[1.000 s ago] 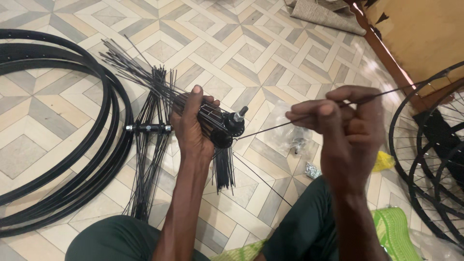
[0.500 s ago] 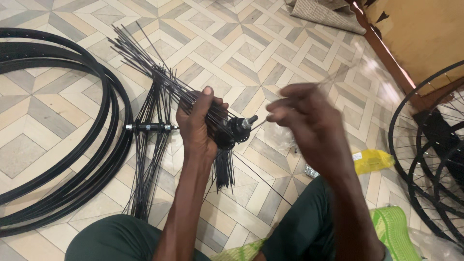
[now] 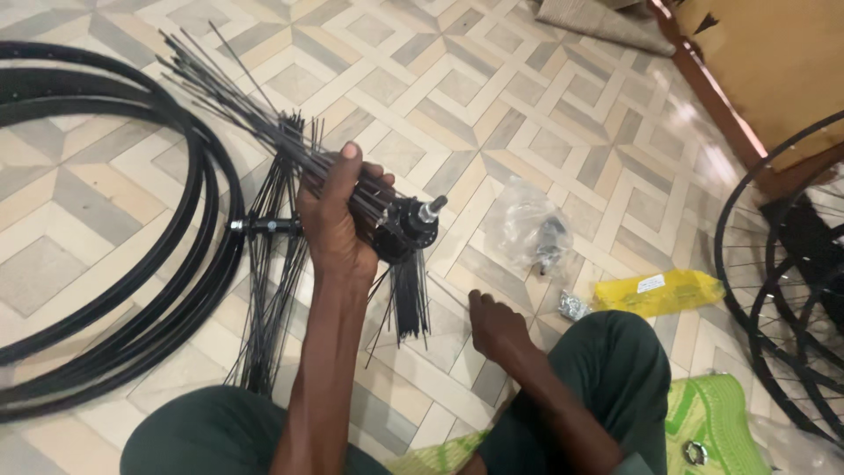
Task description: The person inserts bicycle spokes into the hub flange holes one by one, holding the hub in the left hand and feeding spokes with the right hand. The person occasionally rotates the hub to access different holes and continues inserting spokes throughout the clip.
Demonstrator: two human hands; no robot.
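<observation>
My left hand (image 3: 334, 224) grips a black wheel hub (image 3: 409, 227) with a bundle of black spokes (image 3: 237, 88) fanning up to the left and more spokes (image 3: 409, 303) hanging below it. The hub's silver axle end points right. My right hand (image 3: 497, 327) is low, fingertips on the tiled floor just below the hanging spokes. Whether it holds a spoke is unclear. Behind my left hand, a second hub (image 3: 264, 226) lies on the floor with its spokes spread.
Several black rims (image 3: 176, 264) lie stacked at left. A clear plastic bag (image 3: 527, 229), a small foil packet (image 3: 573, 305) and a yellow packet (image 3: 659, 290) lie right of the hub. Spoked wheels (image 3: 747, 264) lean at right by wooden furniture (image 3: 765, 62). A green mat (image 3: 721, 413) lies by my knee.
My right hand has left the hub, where it held a spoke out to the right, and dropped down to the floor. My left hand still holds the hub.
</observation>
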